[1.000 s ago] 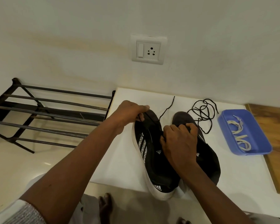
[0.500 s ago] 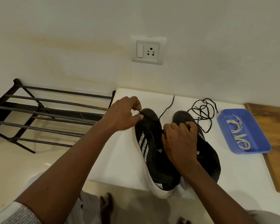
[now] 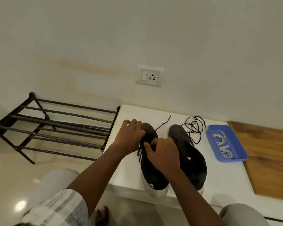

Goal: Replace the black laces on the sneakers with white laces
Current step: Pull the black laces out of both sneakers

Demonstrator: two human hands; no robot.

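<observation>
Head view | both hands, left (image 3: 131,137) and right (image 3: 163,152), pinch the left sneaker (image 3: 152,168) lacing | white laces (image 3: 223,144) in tray (image 3: 211,137)

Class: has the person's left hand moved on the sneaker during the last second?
Yes. The left hand has drawn back from the left sneaker's toe toward its laces.

Bare forearms, a white grey-striped short sleeve (image 3: 60,207) on the left, light trousers (image 3: 242,214).
</observation>
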